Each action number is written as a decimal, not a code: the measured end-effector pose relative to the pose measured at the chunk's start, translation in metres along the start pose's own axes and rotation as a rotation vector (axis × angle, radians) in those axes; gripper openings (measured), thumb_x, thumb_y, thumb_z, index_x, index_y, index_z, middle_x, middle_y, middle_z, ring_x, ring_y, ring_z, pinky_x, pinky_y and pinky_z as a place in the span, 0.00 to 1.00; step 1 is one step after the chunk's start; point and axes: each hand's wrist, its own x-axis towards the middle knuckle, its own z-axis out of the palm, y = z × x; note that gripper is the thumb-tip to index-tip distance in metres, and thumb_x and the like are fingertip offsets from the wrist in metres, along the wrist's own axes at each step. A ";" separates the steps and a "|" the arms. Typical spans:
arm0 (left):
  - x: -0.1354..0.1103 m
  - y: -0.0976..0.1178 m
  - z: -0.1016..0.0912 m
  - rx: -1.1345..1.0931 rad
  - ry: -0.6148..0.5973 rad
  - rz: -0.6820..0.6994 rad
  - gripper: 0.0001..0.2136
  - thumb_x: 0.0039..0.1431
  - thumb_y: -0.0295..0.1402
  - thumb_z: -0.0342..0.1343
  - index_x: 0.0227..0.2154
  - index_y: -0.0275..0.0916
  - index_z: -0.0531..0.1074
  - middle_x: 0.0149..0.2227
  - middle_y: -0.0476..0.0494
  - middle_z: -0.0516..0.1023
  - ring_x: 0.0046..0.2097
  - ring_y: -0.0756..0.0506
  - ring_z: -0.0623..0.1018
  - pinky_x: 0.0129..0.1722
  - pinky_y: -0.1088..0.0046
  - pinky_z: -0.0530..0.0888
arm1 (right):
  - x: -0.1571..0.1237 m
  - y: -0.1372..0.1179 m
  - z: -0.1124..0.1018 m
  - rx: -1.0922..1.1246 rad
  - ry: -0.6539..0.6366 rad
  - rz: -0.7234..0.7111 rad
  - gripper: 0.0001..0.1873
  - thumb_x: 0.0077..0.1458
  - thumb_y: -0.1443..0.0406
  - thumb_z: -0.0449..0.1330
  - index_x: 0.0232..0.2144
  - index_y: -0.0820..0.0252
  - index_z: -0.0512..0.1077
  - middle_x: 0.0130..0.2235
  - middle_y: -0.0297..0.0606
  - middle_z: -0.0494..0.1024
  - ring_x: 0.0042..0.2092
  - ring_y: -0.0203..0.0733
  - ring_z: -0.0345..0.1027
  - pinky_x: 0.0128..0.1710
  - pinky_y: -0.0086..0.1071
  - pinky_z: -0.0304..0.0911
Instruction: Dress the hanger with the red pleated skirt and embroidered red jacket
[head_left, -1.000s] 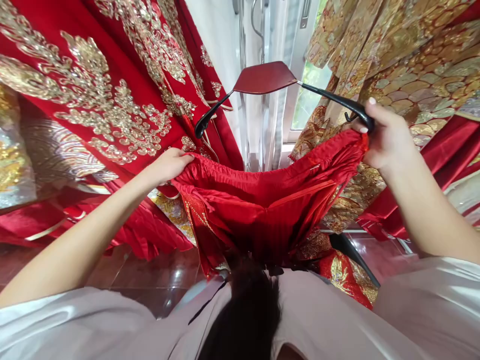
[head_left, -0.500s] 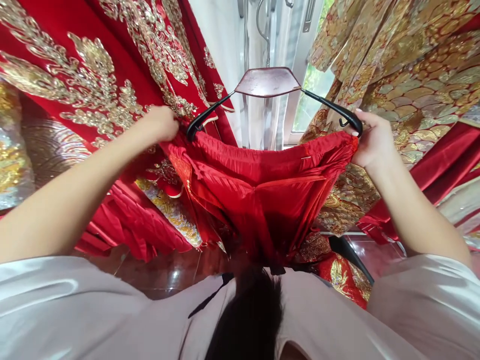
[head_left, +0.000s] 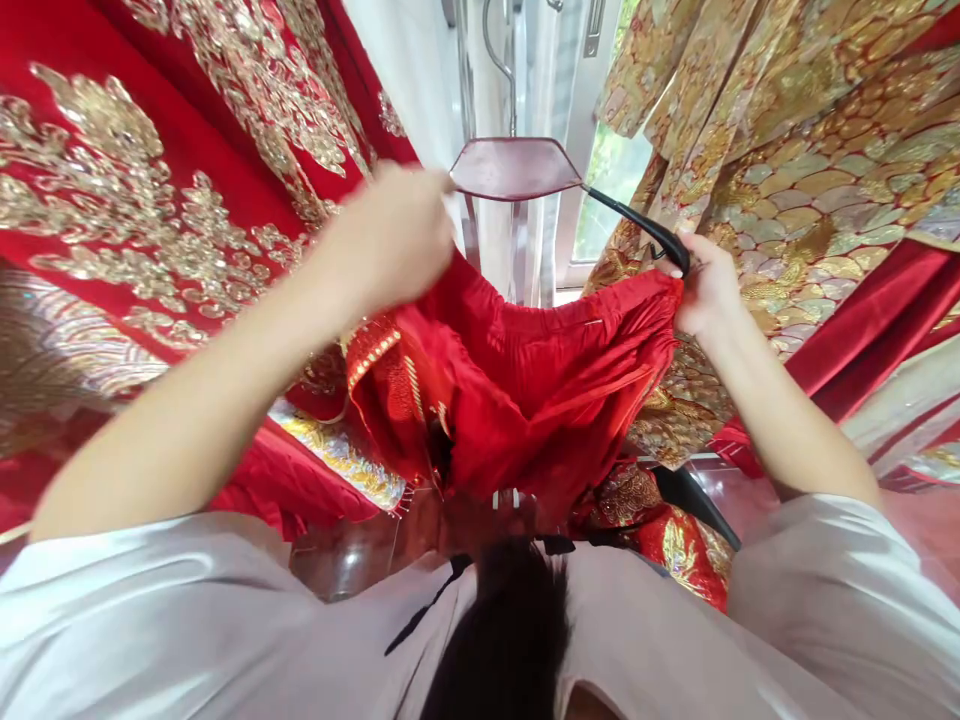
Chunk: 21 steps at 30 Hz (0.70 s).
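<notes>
The red garment (head_left: 547,400) is crinkled, satiny cloth; the hanger (head_left: 517,170) has a glossy plate (head_left: 502,168) and metal-looking hook (head_left: 513,100).

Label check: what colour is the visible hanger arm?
The hanger arm is black; best in head view.

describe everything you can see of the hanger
The hanger has a glossy dark red middle panel, a thin metal hook running out of view, and a black arm sloping down rightward, with a small hook near its tip. The right grip holds that tip beside red cloth. The blurred left grip hides the other arm. Metal bars show behind.
</notes>
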 end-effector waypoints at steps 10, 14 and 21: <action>0.071 0.079 0.023 0.124 0.400 0.586 0.21 0.65 0.39 0.42 0.55 0.32 0.64 0.54 0.32 0.67 0.57 0.34 0.65 0.56 0.54 0.61 | 0.010 0.001 -0.017 -0.310 0.018 -0.178 0.08 0.55 0.60 0.53 0.28 0.57 0.65 0.19 0.31 0.54 0.22 0.32 0.46 0.25 0.28 0.48; 0.104 0.082 0.040 0.060 0.298 0.468 0.20 0.63 0.45 0.42 0.36 0.42 0.77 0.37 0.35 0.77 0.46 0.36 0.72 0.51 0.52 0.63 | 0.008 -0.010 -0.032 -0.445 -0.011 -0.095 0.15 0.56 0.53 0.53 0.33 0.59 0.69 0.25 0.34 0.66 0.25 0.31 0.56 0.27 0.27 0.56; 0.109 0.079 0.046 -0.220 0.191 0.398 0.18 0.57 0.50 0.46 0.36 0.51 0.77 0.35 0.40 0.78 0.49 0.38 0.71 0.42 0.60 0.66 | 0.028 -0.052 -0.061 -0.751 -0.223 0.031 0.18 0.38 0.74 0.64 0.36 0.63 0.74 0.31 0.34 0.76 0.30 0.30 0.69 0.29 0.22 0.61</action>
